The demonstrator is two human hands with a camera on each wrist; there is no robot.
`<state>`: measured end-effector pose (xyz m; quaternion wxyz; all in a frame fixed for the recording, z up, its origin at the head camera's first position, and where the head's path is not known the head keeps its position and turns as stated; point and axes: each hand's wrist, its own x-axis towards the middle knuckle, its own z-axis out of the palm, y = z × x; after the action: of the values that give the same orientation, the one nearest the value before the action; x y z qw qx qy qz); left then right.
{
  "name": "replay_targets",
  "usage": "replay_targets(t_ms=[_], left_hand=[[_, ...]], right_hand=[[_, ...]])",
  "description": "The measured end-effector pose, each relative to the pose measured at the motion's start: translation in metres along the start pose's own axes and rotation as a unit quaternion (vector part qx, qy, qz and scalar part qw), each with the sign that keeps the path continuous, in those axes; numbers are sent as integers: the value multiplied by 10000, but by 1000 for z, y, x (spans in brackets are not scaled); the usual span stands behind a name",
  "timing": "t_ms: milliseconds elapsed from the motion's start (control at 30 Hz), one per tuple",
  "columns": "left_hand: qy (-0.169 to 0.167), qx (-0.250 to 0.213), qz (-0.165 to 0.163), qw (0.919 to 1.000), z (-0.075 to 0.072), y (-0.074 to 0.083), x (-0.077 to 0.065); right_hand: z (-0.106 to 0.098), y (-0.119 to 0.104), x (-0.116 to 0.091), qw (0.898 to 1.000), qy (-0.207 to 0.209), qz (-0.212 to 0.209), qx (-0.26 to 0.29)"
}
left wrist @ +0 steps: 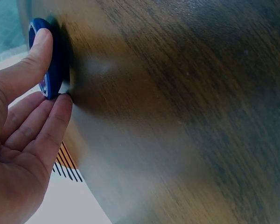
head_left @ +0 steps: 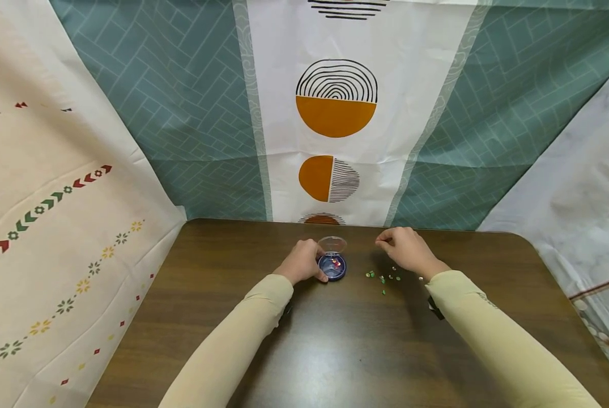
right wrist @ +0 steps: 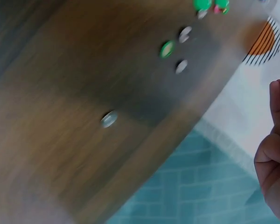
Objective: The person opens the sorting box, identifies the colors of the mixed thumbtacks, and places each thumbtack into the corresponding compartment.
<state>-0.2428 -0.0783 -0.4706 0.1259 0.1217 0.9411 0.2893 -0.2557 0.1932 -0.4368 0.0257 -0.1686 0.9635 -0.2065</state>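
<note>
A small round blue case [head_left: 337, 274] stands on the brown table with its clear lid [head_left: 332, 244] raised. Several small red and pale pieces [head_left: 336, 263] lie inside it. My left hand [head_left: 302, 262] grips the case from the left; in the left wrist view the thumb is on the blue case [left wrist: 58, 60], with fingers at its lower edge. My right hand [head_left: 406, 247] hovers right of the case, thumb and fingertips drawn together; whether a tiny piece is between them cannot be made out. Below it lie several small green and silvery pieces [head_left: 383, 279], also green-rimmed piece [right wrist: 166, 49].
One silvery piece [right wrist: 109, 119] lies apart from the others, near my right wrist. Behind the table's far edge hangs a patterned cloth [head_left: 207, 113]. A cream cloth [head_left: 54, 226] hangs on the left and a pale marbled one [head_left: 579, 187] on the right.
</note>
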Motion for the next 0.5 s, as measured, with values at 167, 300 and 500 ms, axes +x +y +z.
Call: replay_targets(t_ms=[167,300,500], left_hand=[[-6,-12,16,10000,0,-2,-1],[-14,3,19,10000,1,-2,-1],[-42,-39,-4,10000,0,0,-2]], right_hand=[[-1,19,-10,9998,51,115,-123],[2,32,-18,9996,24,170,-240],[9,47,-31,9990,-214,239,-298]])
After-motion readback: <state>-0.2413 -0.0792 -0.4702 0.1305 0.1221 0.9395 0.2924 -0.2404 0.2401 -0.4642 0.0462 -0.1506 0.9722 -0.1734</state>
